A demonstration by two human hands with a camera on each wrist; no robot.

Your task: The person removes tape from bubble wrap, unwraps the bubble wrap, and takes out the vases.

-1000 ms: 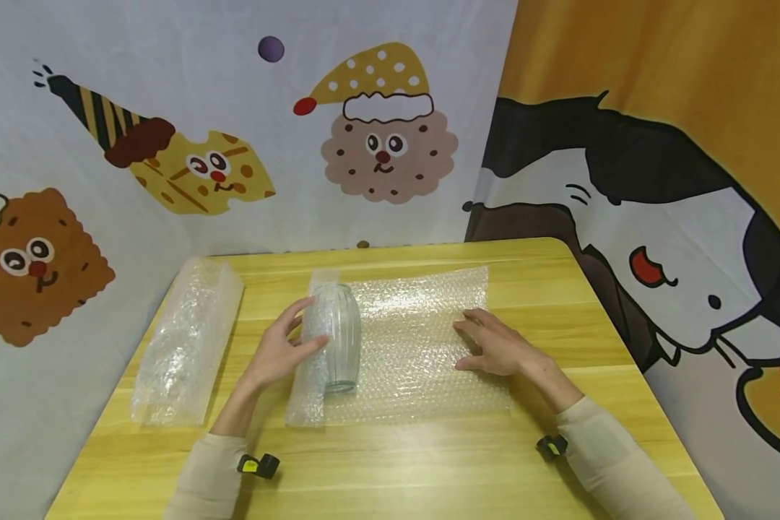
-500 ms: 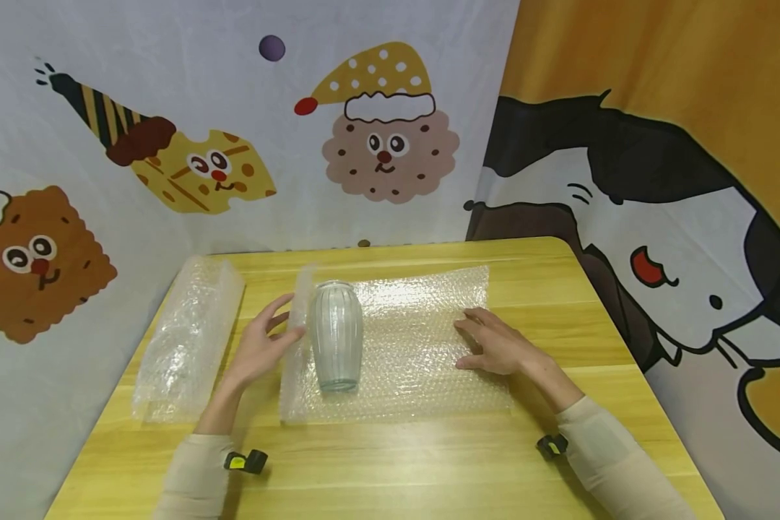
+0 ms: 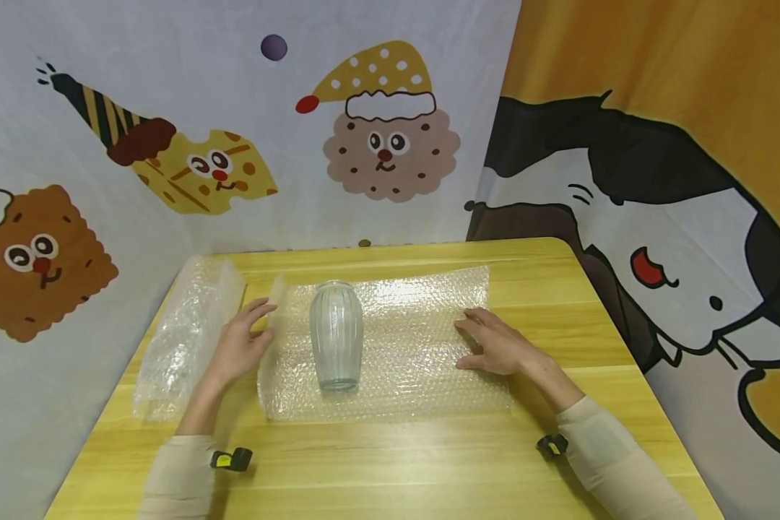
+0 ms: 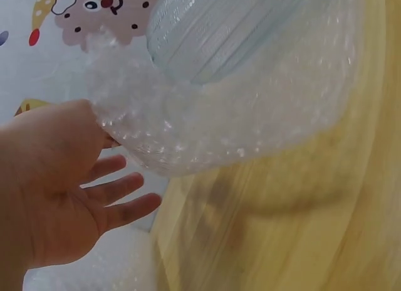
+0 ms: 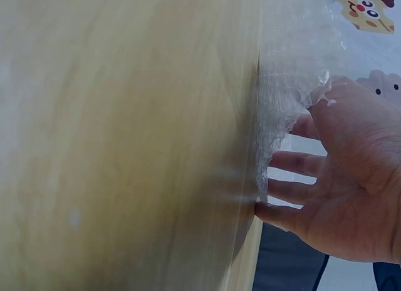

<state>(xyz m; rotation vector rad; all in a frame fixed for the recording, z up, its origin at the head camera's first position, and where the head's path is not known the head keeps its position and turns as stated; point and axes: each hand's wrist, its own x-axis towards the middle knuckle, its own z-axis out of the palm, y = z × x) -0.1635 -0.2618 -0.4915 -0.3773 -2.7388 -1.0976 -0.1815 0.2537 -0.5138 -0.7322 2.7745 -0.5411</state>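
Note:
A ribbed clear glass vase [image 3: 336, 336] lies on its side on a spread sheet of bubble wrap [image 3: 416, 354], its narrower base toward me. My left hand [image 3: 239, 347] pinches the sheet's left edge, which is raised off the table. In the left wrist view the thumb and index finger of the left hand [image 4: 56, 184] meet at that edge, while the other fingers stick out straight below. At the sheet's right edge rests my right hand [image 3: 494, 343], fingers spread. The right wrist view has the right hand's [image 5: 357, 172] fingertips against the wrap.
Another folded piece of bubble wrap [image 3: 185, 343] lies at the table's left side. The wooden table [image 3: 416, 469] ends at a cartoon-printed cloth [image 3: 234, 72] behind. Each forearm carries a small black device [image 3: 232, 459] near the sleeve.
The left hand has drawn the bubble wrap's left flap off the vase and away to the left, uncovering the glass. The right hand has stayed in place.

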